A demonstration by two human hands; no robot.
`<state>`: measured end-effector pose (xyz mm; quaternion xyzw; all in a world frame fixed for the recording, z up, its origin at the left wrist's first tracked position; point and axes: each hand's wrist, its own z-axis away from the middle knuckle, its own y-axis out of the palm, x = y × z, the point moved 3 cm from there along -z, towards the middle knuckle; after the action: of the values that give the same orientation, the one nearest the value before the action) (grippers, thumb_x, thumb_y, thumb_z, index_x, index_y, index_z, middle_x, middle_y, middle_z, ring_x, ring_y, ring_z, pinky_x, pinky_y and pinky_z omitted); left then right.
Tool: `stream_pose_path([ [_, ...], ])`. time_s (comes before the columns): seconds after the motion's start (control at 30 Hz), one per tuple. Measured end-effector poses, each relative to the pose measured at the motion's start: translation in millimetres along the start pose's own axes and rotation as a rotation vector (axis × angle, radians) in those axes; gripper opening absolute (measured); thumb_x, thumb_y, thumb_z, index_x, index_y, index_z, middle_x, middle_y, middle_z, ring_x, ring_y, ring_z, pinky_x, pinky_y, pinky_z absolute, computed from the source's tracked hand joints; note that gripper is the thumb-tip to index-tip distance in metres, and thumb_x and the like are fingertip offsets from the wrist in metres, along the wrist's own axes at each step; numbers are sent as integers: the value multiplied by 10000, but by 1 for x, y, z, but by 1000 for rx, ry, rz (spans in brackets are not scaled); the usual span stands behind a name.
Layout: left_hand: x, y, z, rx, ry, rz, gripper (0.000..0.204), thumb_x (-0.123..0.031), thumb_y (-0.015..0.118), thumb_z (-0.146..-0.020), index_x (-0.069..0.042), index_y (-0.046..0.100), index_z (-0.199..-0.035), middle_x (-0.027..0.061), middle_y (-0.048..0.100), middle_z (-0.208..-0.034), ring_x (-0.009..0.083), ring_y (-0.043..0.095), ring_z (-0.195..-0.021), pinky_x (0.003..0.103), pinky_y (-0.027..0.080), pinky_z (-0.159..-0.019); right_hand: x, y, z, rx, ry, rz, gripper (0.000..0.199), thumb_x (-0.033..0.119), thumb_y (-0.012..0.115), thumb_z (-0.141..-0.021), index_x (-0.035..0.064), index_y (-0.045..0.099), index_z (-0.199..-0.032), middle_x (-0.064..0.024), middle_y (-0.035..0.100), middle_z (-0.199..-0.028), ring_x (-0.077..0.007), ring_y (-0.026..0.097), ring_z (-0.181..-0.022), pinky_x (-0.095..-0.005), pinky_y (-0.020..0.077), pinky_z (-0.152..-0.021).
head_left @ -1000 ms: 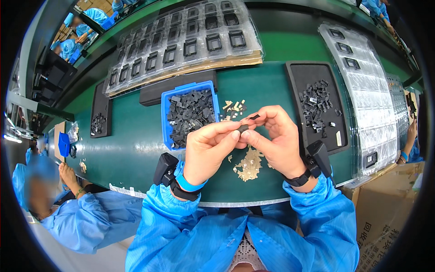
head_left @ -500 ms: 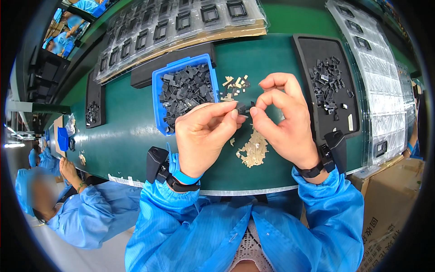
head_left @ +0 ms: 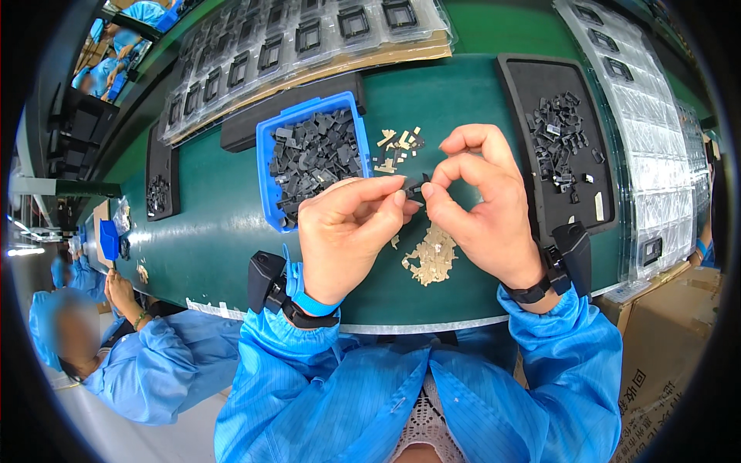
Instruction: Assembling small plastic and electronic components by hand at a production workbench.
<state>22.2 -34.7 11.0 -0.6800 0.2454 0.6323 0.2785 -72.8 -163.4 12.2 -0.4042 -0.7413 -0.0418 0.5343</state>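
Observation:
Between thumb and forefinger, my left hand [head_left: 349,231] pinches a small black plastic part [head_left: 415,188] above the middle of the bench. My right hand [head_left: 490,204] has thumb and forefinger closed in a ring, their tips at the part's right end. Whatever those right fingertips hold is too small to make out. Below the hands lies a pile of beige slips [head_left: 431,256], partly covered by my right hand. More small beige pieces [head_left: 400,142], with a few black bits, are scattered beyond my fingers. Left of them stands a blue bin [head_left: 268,185] full of black plastic parts [head_left: 316,154].
A black foam tray [head_left: 513,85] with loose black parts stands at the right, beside clear blister trays [head_left: 652,139]. Stacked trays of black frames [head_left: 309,38] stand at the back. A cardboard box [head_left: 664,339] is at lower right. A co-worker [head_left: 166,351] sits at left.
My hands stay almost in place, with the black part tilted slightly at the fingertips. The co-worker's hand at the left has shifted a little.

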Motion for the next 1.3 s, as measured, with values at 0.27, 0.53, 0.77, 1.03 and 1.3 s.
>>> stream_pose_path([
  [0.27,-2,1,0,5,-17,-14,129,62,600,-804,70,640,-927,112,631,-857,186,671,-769,253,554,-676,0,1,0,4,38,-29,100,48,680,-685,38,583,-706,-95,483,-974,-209,507,-929,-295,412,-794],
  [0.53,-2,1,1,22,-19,-13,132,65,596,-807,69,636,-933,110,630,-857,184,668,-780,253,554,-674,-2,2,0,-22,-1,-12,107,62,682,-676,42,580,-698,-104,486,-953,-234,513,-916,-317,423,-780],
  [0.77,-3,2,2,24,-12,12,122,69,590,-808,63,635,-921,110,626,-865,186,668,-781,253,556,-674,0,0,0,-45,-15,-6,129,88,686,-680,45,565,-685,-107,477,-928,-251,515,-895,-333,429,-758],
  [1.03,1,2,3,22,3,22,115,68,588,-812,62,630,-920,105,622,-863,185,666,-784,256,558,-683,-1,0,0,-62,8,-9,133,105,708,-673,49,588,-687,-100,482,-932,-251,518,-887,-337,431,-749],
  [1.3,0,3,2,14,51,17,112,40,575,-844,54,606,-950,123,644,-806,195,659,-719,295,559,-662,4,-4,1,-105,32,38,151,115,746,-645,54,656,-749,-86,520,-873,-241,530,-860,-335,437,-721],
])
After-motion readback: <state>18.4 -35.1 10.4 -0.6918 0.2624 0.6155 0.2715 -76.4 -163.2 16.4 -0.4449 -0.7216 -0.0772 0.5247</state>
